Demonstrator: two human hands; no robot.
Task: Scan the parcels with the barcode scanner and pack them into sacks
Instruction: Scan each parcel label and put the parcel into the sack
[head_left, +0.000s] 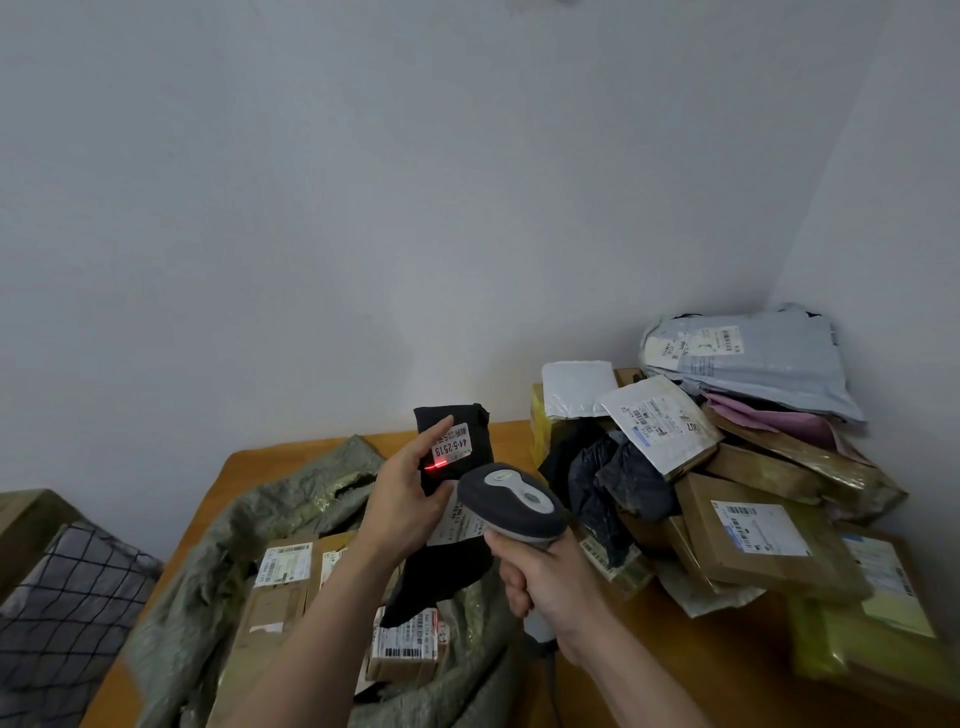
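My left grip holds a limp black poly parcel upright above the open grey-green woven sack, which has labelled cardboard boxes in it. My right grip is wrapped round the grey barcode scanner (its red line falls on the parcel's white label). A jumbled heap of boxes and crinkled mailers crowds the orange wooden surface just to the right.

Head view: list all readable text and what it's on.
"44-5-2519": white label on the black parcel held by the left hand.
"067", probably, upside down: white mailer in the pile.
Other labels in the sack and on the pile: too small or blurred to read.
Scanner in the right hand: no readable text.
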